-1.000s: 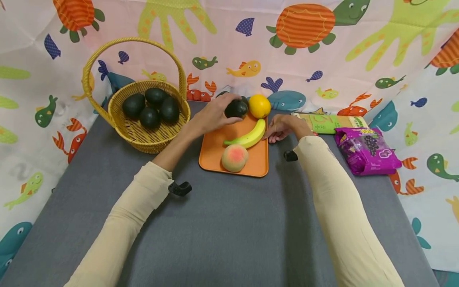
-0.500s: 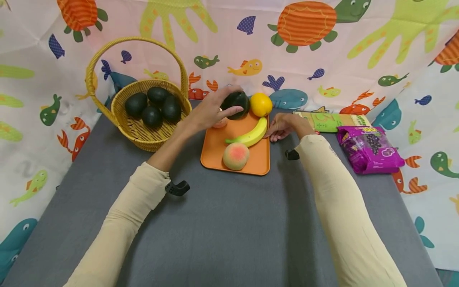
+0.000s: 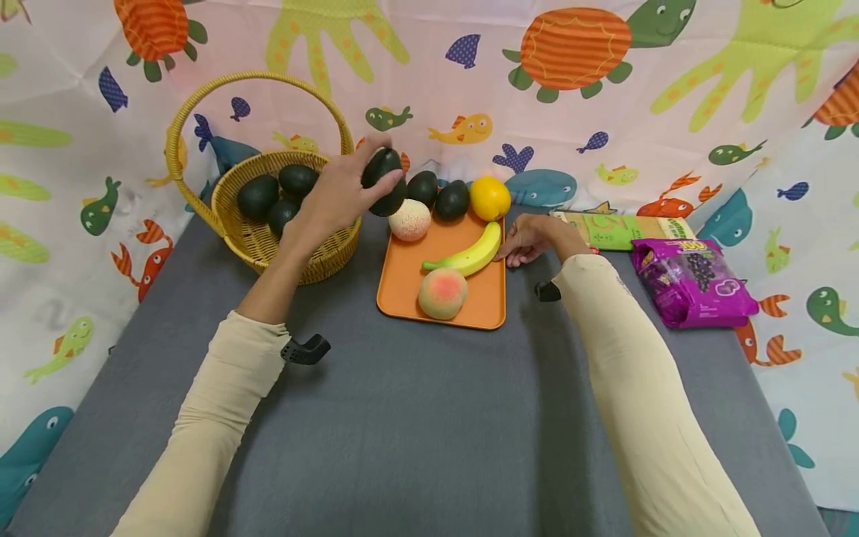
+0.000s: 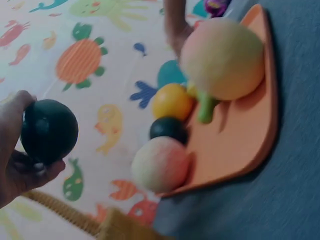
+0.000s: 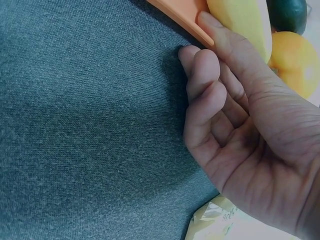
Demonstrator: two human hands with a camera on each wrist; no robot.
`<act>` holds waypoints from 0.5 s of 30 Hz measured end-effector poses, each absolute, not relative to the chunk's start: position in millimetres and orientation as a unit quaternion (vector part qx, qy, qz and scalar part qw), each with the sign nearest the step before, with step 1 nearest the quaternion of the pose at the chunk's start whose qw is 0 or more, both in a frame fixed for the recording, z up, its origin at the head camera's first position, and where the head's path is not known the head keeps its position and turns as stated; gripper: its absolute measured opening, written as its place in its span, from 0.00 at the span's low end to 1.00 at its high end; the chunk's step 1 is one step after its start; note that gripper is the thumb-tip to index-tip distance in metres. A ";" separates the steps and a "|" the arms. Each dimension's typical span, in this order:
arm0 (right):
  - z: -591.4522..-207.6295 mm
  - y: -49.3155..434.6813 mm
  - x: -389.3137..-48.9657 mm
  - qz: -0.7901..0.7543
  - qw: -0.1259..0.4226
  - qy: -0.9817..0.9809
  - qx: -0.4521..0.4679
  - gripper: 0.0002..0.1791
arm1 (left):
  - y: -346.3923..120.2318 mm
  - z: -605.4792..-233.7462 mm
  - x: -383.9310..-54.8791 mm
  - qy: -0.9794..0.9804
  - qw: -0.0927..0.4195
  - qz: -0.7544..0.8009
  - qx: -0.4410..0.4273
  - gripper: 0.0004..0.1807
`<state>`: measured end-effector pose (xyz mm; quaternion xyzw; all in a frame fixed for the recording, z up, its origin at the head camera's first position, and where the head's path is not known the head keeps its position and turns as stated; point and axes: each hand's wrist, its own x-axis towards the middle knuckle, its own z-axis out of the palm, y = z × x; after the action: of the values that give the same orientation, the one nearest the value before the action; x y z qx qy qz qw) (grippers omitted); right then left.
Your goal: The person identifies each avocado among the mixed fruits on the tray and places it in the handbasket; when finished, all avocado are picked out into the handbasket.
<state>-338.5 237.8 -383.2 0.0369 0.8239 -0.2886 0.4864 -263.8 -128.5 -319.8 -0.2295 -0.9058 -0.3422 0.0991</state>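
Note:
My left hand grips a dark green avocado in the air between the basket and the tray; in the left wrist view the avocado sits between thumb and fingers. Beside the tray's right edge, my right hand pinches the rim of the orange tray, thumb on top and fingers curled below. On the tray lie a banana, an orange, a peach, a paler peach and two more avocados.
A yellow wicker basket with a tall handle stands at the left, several avocados inside. A purple grape bag and a green-and-tan packet lie at the right. A printed sea-animal cloth rises behind the grey table.
My left hand has lifted the avocado from the back of the tray and carried it left toward the basket, uncovering the paler peach. My right hand has stayed at the tray's edge.

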 end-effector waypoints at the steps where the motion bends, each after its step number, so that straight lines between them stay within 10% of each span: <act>1: -382.3 237.7 -337.9 -0.289 0.487 0.824 0.036 0.14 | -135.2 -317.7 -263.1 -0.912 0.098 -0.337 -0.214 0.29; 15: -383.6 238.1 -336.1 -0.280 0.477 0.833 0.028 0.15 | -237.7 -315.5 -265.3 -0.983 0.028 -0.183 -0.017 0.37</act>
<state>-336.1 238.1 -383.6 0.0280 0.8328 -0.2800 0.4767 -265.3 -237.7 -315.5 -0.0171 -0.9826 -0.1831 0.0275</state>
